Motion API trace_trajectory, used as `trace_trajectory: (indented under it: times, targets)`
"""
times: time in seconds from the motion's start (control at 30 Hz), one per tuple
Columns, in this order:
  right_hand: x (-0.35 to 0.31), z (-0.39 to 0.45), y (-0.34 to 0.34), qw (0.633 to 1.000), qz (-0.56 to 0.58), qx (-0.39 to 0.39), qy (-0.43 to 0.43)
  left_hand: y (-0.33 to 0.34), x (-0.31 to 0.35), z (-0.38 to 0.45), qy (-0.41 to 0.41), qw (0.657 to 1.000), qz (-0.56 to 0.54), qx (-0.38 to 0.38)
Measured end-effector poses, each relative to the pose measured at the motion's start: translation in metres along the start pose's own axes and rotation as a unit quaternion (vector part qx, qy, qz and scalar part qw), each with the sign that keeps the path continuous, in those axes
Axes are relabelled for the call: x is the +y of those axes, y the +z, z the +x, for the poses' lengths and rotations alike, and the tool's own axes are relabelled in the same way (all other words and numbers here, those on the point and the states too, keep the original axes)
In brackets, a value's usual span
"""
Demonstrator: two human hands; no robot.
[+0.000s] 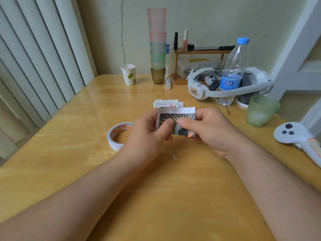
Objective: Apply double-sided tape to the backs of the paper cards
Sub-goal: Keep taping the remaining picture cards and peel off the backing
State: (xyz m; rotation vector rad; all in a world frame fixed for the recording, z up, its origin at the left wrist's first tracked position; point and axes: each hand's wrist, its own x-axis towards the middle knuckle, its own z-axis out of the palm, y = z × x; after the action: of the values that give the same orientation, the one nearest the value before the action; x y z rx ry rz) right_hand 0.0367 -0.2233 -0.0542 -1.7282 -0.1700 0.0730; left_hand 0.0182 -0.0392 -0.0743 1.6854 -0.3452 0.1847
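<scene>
Both forearms reach in from the near edge of the wooden surface point(69, 171) and meet over its middle. Left hand point(149, 131) and right hand point(208, 129) together pinch one paper card point(177, 119), thumbs pressed on its patterned face, lifted off the wood and tilted toward the camera. A pale band runs along the card's top edge; whether it is tape or a plain border I cannot tell. Just left of the hands lies the roll of double-sided tape point(118, 136), flat and untouched. Beyond the held card, toward the far edge, sits a small stack of cards point(167, 103). My judgement: one card is being handled or smoothed. Next comes setting it down, freeing a hand for the roll.
</scene>
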Motion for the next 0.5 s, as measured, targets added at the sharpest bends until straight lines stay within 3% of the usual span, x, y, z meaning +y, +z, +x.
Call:
trace_trajectory:
  times: [0.17,0.5]
  targets:
    - [0.0008,-0.0001,0.0004,1.000,-0.015,0.009,0.012,-0.0004,-0.0033,-0.0009,0.001,1.000,0.030,-0.006]
    - [0.0000,-0.0003,-0.0005,0.999,-0.001,0.025,-0.029,0.0042,-0.0001,0.0010,-0.090,0.990,-0.106,-0.021]
